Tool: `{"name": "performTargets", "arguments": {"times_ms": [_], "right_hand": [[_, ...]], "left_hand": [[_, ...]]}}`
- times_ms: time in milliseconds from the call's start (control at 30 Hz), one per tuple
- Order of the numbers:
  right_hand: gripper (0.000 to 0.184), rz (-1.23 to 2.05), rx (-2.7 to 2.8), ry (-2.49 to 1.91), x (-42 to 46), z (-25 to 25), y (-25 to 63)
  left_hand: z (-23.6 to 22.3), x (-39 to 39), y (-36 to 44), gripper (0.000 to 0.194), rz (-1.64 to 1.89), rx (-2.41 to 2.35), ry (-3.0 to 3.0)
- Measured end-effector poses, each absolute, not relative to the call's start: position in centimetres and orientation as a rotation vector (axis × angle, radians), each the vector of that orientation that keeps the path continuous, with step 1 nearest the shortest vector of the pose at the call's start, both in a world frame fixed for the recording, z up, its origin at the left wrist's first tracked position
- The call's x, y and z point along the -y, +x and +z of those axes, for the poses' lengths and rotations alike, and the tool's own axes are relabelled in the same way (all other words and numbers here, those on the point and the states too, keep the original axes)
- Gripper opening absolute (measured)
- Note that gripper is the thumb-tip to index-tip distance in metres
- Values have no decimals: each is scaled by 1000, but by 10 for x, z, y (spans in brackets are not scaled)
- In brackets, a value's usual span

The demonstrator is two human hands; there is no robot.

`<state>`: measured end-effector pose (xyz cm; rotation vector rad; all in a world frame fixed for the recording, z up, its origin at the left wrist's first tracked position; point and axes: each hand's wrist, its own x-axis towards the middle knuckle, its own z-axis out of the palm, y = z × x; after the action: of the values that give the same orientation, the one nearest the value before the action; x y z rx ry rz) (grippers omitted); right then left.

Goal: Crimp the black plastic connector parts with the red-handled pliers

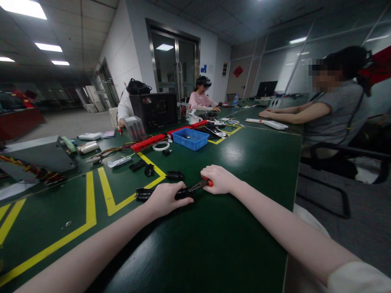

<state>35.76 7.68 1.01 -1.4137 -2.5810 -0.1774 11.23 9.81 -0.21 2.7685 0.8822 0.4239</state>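
Note:
My left hand (166, 198) is closed around a long black part (143, 194) that lies low over the green table; its left end sticks out past my hand. My right hand (218, 179) grips pliers (198, 186) with red-orange handles. The jaws of the pliers point left and meet the right end of the black part; whether they bite on it I cannot tell. Just beyond my left hand lies a short black piece (175, 175). Two more black pieces, one of them here (149, 169), rest farther left inside the yellow tape.
A blue bin (191, 139) stands beyond my hands, beside a red power strip (148, 143) and a white ring (161, 145). A metal case with cables (39, 158) is at left, a black box (154, 112) behind. Several people sit around the table (238, 244).

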Motion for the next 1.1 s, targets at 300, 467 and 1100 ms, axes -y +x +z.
{"name": "performTargets", "arguments": {"times_ms": [300, 467, 1100], "right_hand": [[16, -155, 2582, -1418, -75, 11, 357], [17, -163, 2588, -1422, -76, 10, 357], [18, -214, 2583, -1371, -74, 11, 356]], "left_hand": [[-1, -96, 113, 40, 407, -873, 2803], [2, -96, 112, 39, 381, -831, 2742], [0, -97, 112, 38, 324, -791, 2763]]}}
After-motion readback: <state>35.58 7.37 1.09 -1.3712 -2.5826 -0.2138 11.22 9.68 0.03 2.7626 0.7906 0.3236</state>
